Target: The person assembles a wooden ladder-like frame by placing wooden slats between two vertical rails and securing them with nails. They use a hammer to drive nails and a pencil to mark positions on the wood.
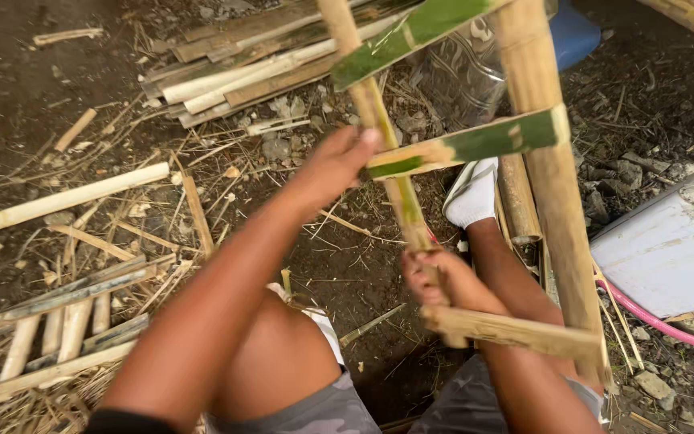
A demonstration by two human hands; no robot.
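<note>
Two hands work on a bamboo frame that we see from the head camera, looking down over bent knees to the dirt floor. Our left hand is stretched forward, its fingers lying against a thin upright slat and the near end of a green crosspiece; we cannot tell whether the fingers wrap the slat or only press on it. Our right hand sits lower and nearer to us, closed in a fist around the bottom part of that same slat, just above a pale crosspiece that runs off to the right of it. A thick bamboo post stands right of both hands and carries the crosspieces; a second green crosspiece crosses well above the left hand.

Just right of the right hand, a foot in a white sock rests on the ground behind the frame. Far right of it lie a flat white board and a pink hose curving under its edge. Beyond the left hand a pile of split bamboo strips lies on the floor, a blue container shows past the post, and left of our left arm a long pale strip and a bundle of slats rest among dry shavings.
</note>
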